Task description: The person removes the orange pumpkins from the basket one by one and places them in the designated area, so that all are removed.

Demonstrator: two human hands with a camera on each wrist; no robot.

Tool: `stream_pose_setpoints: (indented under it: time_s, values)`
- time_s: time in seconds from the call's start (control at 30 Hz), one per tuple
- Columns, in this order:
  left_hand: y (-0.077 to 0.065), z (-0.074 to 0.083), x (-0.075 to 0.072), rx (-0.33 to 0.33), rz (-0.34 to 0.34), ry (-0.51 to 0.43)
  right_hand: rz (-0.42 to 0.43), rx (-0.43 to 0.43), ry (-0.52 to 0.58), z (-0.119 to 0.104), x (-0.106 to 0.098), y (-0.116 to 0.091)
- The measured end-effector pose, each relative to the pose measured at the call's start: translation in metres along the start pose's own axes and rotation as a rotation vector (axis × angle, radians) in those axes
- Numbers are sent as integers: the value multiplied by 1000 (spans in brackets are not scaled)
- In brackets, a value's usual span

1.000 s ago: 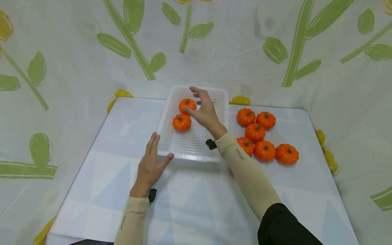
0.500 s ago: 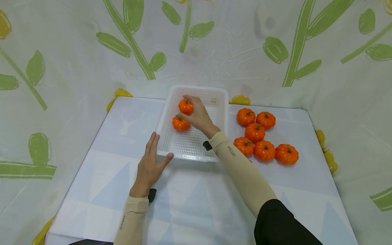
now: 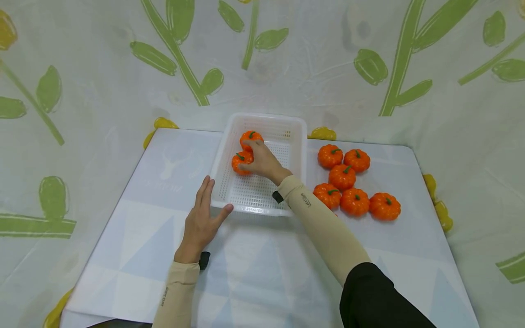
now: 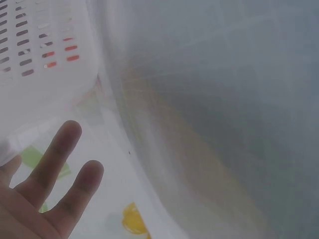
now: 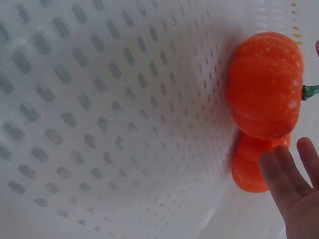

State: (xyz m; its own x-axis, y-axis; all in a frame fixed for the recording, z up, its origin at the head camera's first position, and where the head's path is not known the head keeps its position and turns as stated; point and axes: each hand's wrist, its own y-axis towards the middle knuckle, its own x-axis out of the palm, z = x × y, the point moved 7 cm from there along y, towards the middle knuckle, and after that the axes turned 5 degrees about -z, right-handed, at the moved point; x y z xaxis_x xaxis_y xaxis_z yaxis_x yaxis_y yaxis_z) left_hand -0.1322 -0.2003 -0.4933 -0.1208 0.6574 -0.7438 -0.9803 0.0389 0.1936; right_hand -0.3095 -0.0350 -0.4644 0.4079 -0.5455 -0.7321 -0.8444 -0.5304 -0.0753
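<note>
Two orange toy pumpkins with green stems lie in the left part of the white perforated plastic basket [image 3: 258, 210]. My right hand [image 3: 263, 160] is over the nearer pumpkin [image 3: 241, 160], thumb on its near side and fingers between it and the farther pumpkin [image 3: 251, 135]. In the right wrist view its fingers are loosely extended beside the nearer pumpkin [image 5: 266, 87], in front of the farther one [image 5: 249, 167]; firm contact cannot be made out. My left hand [image 3: 200, 225] has its fingers straight along the basket's front left corner, thumb spread at the front rim.
Several more orange pumpkins [image 3: 354, 202] stand on the table to the right of the basket, one partly hidden by the right forearm. A pale patterned cloth [image 3: 254, 273] covers the table. Behind it hangs a leaf-print sheet [image 3: 311, 68].
My right hand was above the farther pumpkin, lowered around it and shifted it slightly, then moved off it toward the nearer pumpkin. My left hand has stayed in place.
</note>
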Motion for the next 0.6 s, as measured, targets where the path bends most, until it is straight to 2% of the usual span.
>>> stream_pose_setpoints:
  time_s: [0.43,0.6]
  values:
    - [0,2,0,20,4,3,-70,57,-69,11,13,5]
    - [0,2,0,23,10,2,-94,45,-72,10,16,5]
